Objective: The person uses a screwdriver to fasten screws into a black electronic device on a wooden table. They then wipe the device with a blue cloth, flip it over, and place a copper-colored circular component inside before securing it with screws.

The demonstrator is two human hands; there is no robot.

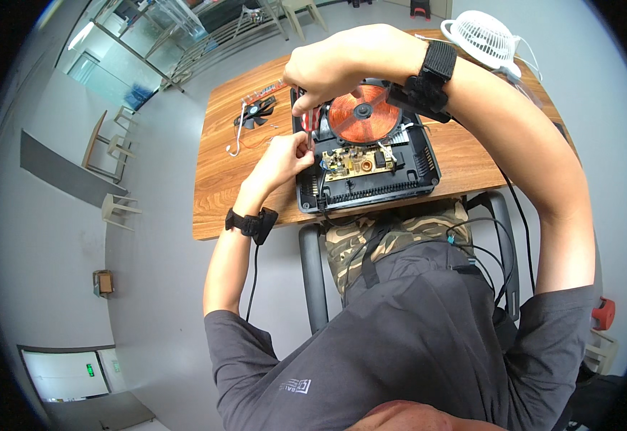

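An opened induction cooker's black base (428, 161) lies on the wooden table in front of me. Inside it are a round copper coil (353, 122) and a tan circuit board (356, 164). My right hand (324, 72) reaches over the far left of the base, its fingers closed around the top of what looks like a screwdriver (310, 122) with red on it. The tool points down toward the base's left edge. My left hand (284, 158) is beside that edge, thumb and fingers pinched close to the tool's lower end. Whatever lies between those fingertips is hidden.
Left of the base lie a black fan (257, 111), a white cable (239, 133) and a reddish strip (264, 92) on the wooden table (216, 194). A white desk fan (486, 39) stands at the far right corner. Black cables hang by my right arm.
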